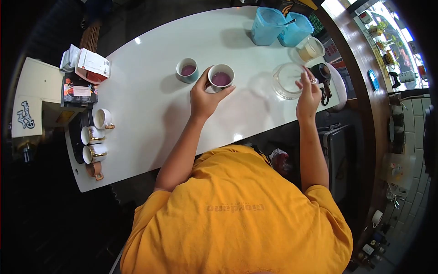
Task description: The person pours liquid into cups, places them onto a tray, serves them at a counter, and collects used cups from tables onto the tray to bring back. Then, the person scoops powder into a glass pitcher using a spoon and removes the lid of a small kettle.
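Observation:
My left hand (205, 98) is wrapped round a white cup (222, 76) with purple contents, over the middle of the white table (150, 68). Just left of it stands a second cup (187, 71), bluish-green outside, also with something purple inside. My right hand (309, 93) is raised at the right side, beside a clear round glass vessel (286, 82). Its fingers are bent and partly apart near the vessel's right edge. Whether they touch the glass or pinch something small cannot be made out.
Two light-blue containers (267, 27) stand at the back right, one with a utensil, near a cup with pale contents (311, 49). A black-handled object (321, 73) lies at the right edge. Several mugs (93, 135) line the left edge, below a box with papers (93, 64).

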`<state>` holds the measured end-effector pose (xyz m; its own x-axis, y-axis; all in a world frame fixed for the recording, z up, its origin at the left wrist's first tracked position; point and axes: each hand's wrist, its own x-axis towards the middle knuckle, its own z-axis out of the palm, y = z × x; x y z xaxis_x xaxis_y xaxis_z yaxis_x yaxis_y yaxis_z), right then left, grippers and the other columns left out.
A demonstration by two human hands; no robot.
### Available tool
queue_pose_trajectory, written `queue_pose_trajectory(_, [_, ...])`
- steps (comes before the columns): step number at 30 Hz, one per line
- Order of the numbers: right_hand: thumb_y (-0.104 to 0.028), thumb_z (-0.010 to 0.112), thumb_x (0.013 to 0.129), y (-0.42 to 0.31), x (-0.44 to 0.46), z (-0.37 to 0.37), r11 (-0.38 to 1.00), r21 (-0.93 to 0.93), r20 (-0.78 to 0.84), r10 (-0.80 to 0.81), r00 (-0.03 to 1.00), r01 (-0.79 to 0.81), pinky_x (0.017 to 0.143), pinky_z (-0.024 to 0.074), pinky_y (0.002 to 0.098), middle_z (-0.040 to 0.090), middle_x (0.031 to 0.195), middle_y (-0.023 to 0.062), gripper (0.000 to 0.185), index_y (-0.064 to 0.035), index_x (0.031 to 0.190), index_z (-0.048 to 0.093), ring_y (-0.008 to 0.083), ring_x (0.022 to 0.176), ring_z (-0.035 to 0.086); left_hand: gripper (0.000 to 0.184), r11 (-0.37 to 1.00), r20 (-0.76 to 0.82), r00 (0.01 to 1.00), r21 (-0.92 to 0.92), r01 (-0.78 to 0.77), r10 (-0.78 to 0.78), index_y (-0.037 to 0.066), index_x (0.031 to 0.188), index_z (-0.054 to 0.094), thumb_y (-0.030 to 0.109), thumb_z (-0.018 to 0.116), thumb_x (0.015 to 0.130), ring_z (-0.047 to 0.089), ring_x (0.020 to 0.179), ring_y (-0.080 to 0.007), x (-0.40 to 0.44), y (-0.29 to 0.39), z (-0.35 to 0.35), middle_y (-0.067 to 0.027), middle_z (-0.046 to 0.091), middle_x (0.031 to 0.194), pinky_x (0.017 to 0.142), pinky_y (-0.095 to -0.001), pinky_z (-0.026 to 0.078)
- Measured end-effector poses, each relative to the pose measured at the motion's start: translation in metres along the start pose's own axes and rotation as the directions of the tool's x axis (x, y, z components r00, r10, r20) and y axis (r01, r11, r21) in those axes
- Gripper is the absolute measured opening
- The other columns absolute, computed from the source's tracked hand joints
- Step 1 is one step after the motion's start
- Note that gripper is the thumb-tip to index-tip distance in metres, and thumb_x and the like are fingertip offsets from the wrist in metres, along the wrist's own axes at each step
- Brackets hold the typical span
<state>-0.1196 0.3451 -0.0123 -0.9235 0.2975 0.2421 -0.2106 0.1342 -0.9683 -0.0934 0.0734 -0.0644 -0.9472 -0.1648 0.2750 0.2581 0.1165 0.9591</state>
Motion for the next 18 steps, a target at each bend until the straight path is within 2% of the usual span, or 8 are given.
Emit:
queue_pose_trajectory(1, [-0.022,0.059,0.098,0.012,-0.004,-0.004,1.000,0.001,-0.002,0.005,1.000,-0.005,0.089,0.0438,0.0269,0.065,0.112,0.0072,0.035,0.0020,0.123,0.064,0.0110,0.097,0.055,0.057,0.999,-0.008,0.999,-0.005,0.034,-0.034,-0.001,0.120,0.060,0.015,0.086,0.072,0.066,0.100,-0.0142,0.003,-0.006,0.004,-0.0086,0.069,0.110,0.090,-0.0300,0.052])
queue_pose_trajectory(3, [-0.022,0.058,0.098,0.033,-0.010,-0.012,0.992,-0.012,-0.022,0.123,0.992,-0.123,0.086,0.0439,0.0259,0.065,0.111,0.0066,0.035,0.0013,0.123,0.064,0.0100,0.096,0.055,0.057,0.997,-0.015,0.997,-0.006,0.072,-0.072,-0.001,0.120,0.060,0.015,0.086,0.073,0.066,0.100,-0.0138,0.008,-0.014,0.010,-0.0085,0.068,0.110,0.091,-0.0299,0.052])
queue_pose_trajectory(5, [-0.022,0.059,0.098,0.049,-0.009,-0.018,0.988,-0.019,-0.018,0.151,0.988,-0.151,0.086,0.0438,0.0256,0.065,0.111,0.0066,0.035,0.0015,0.123,0.064,0.0100,0.095,0.055,0.054,0.993,-0.018,0.993,-0.009,0.116,-0.116,-0.004,0.122,0.056,0.005,0.082,0.076,0.062,0.104,-0.0135,0.014,-0.020,0.016,-0.0074,0.064,0.112,0.093,-0.0298,0.051])
queue_pose_trajectory(6, [-0.022,0.059,0.098,0.056,-0.008,-0.021,0.984,-0.028,-0.014,0.176,0.984,-0.176,0.085,0.0438,0.0254,0.065,0.111,0.0065,0.035,0.0017,0.123,0.064,0.0101,0.095,0.055,0.054,0.992,-0.018,0.992,-0.004,0.122,-0.122,-0.004,0.122,0.056,0.005,0.082,0.076,0.062,0.104,-0.0135,0.016,-0.025,0.018,-0.0074,0.064,0.112,0.093,-0.0298,0.051])
queue_pose_trajectory(8, [-0.022,0.059,0.097,0.066,-0.004,-0.027,0.979,-0.043,0.005,0.200,0.980,-0.200,0.087,0.0439,0.0257,0.065,0.112,0.0070,0.036,0.0026,0.123,0.063,0.0104,0.097,0.056,0.058,0.994,-0.064,0.992,-0.036,0.105,-0.107,-0.001,0.123,0.058,0.014,0.085,0.074,0.064,0.101,-0.0144,0.023,-0.038,0.022,-0.0079,0.067,0.110,0.090,-0.0302,0.051])
queue_pose_trajectory(10, [-0.026,0.056,0.099,0.077,0.002,-0.029,0.975,-0.047,0.035,0.218,0.975,-0.216,0.086,0.0474,0.0293,0.064,0.117,0.0058,0.037,0.0002,0.126,0.063,0.0114,0.104,0.057,0.058,0.993,-0.089,0.989,-0.024,0.118,-0.120,-0.001,0.123,0.057,0.014,0.085,0.074,0.064,0.102,-0.0145,0.028,-0.047,0.025,-0.0079,0.067,0.110,0.090,-0.0301,0.051])
queue_pose_trajectory(15, [-0.024,0.055,0.101,0.090,0.018,-0.029,0.971,-0.016,0.086,0.240,0.967,-0.240,0.085,0.0473,0.0276,0.064,0.114,0.0054,0.036,0.0006,0.126,0.063,0.0092,0.099,0.056,0.057,0.984,-0.166,0.971,0.027,0.178,-0.171,-0.001,0.122,0.057,0.014,0.084,0.074,0.064,0.101,-0.0146,0.035,-0.049,0.032,-0.0076,0.066,0.110,0.090,-0.0300,0.051])
queue_pose_trajectory(18, [-0.023,0.054,0.101,0.097,0.027,-0.027,0.972,-0.019,0.128,0.236,0.963,-0.236,0.084,0.0473,0.0272,0.064,0.112,0.0046,0.036,0.0014,0.125,0.063,0.0087,0.098,0.056,0.057,0.983,-0.214,0.965,0.072,0.170,-0.151,0.000,0.122,0.057,0.015,0.084,0.075,0.064,0.100,-0.0146,0.039,-0.053,0.034,-0.0073,0.067,0.110,0.089,-0.0299,0.051])
